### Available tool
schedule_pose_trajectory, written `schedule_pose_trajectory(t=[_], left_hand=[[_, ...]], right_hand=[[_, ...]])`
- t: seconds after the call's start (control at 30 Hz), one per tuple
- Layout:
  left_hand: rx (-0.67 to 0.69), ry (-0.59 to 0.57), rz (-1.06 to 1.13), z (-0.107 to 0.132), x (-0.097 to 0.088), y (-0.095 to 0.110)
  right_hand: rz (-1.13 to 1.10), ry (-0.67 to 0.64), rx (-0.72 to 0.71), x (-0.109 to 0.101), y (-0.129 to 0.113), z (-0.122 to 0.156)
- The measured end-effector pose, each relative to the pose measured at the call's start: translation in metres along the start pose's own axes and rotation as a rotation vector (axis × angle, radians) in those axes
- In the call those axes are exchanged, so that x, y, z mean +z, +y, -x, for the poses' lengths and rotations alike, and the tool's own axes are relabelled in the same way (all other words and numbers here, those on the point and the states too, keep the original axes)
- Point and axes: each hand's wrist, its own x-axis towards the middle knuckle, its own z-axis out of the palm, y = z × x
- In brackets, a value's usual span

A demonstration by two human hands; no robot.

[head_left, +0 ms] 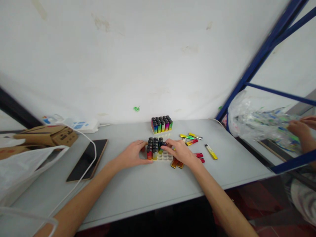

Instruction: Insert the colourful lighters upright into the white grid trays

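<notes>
If my right hand (181, 152), pinching a lighter (163, 144), slips while my left hand (133, 154) clasps the tray (167, 157), the standing lighters (153, 148) could topple.

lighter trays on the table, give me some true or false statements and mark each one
1. The left hand holds the near tray by its left end. True.
2. The near tray is full. False: its front right slots stand empty.
3. The right hand lies flat on the phone. False: its fingertips are at the lighters in the near tray, and the phone lies far to the left.
4. A second tray, filled with lighters, stands behind the near one, closer to the wall. True.
5. The loose lighters lie left of the trays. False: they lie to the right.
</notes>
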Motion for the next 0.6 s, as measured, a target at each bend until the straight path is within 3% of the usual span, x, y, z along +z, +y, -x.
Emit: schedule_pose_trajectory(t=[0.17,0.3,0.47,0.6], left_hand=[[0.003,-0.002,0.000,0.000,0.000,-0.001],[-0.002,0.004,-0.008,0.000,-0.001,-0.001],[0.008,0.016,-0.007,-0.001,-0.001,-0.001],[0.007,0.014,0.001,-0.001,-0.001,-0.001]], right_hand=[[0.222,0.005,0.043,0.006,-0.010,-0.003],[0.134,0.023,0.071,-0.003,0.000,0.000],[0.170,0.255,0.237,-0.041,0.062,0.006],[0.284,0.086,0.241,-0.059,0.110,0.012]])
